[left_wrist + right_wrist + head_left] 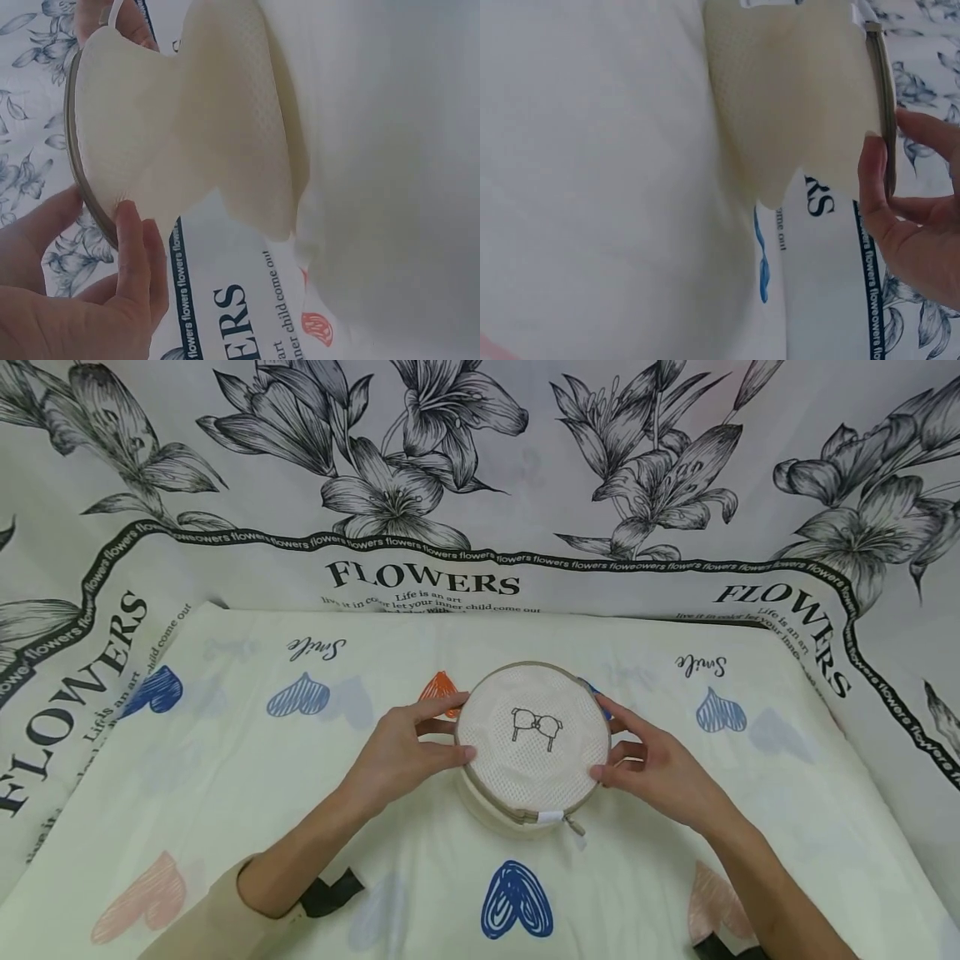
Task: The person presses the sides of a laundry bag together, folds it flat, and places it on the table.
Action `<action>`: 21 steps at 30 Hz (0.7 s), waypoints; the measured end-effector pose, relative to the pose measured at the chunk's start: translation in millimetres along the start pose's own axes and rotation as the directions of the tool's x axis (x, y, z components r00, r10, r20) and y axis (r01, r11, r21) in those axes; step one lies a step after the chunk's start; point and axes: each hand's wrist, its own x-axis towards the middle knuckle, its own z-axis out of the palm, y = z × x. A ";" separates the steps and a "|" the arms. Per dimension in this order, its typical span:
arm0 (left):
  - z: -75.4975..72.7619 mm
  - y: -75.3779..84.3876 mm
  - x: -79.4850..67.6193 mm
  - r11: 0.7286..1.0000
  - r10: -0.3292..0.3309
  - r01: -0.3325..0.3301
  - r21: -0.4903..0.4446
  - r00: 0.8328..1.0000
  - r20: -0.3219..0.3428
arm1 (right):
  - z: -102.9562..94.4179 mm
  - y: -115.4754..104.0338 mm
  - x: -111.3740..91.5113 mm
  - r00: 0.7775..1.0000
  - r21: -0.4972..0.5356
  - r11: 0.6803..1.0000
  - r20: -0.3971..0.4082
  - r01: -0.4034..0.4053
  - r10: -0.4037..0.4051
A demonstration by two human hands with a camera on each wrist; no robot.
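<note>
A round white mesh laundry bag (534, 768) stands upright in the middle of the bed-like surface, its flat top bearing a black line drawing (536, 727). A grey-brown zipper (71, 135) runs round the top edge, with its pull (575, 827) hanging at the front beside a white tab (551, 817). My left hand (408, 739) pinches the rim on the left between thumb and fingers. On the opposite side, my right hand (656, 768) pinches the rim the same way. Both wrist views show the soft side wall (795, 97) sagging in folds below the rim.
A pale cloth (420, 877) printed with hearts and "Smile" lettering covers the surface. Behind it and along the sides lies a white fabric (660, 585) with black flower drawings and "FLOWERS" print. Dark straps (332, 893) show near the wrists.
</note>
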 end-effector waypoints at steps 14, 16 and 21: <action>2.7 -7.2 6.1 0.988 0.032 -0.035 0.149 0.999 0.021 | 7.3 11.3 1.2 1.000 -0.055 0.998 0.006 -0.023 0.024; 2.8 -7.4 7.1 0.984 0.032 -0.034 0.172 0.999 0.018 | 8.1 11.4 1.1 0.999 -0.055 0.998 -0.008 -0.033 0.032; 3.9 -7.0 10.3 0.983 0.001 -0.002 0.184 1.000 0.007 | 10.9 13.4 2.5 0.999 -0.064 0.997 -0.039 -0.036 0.034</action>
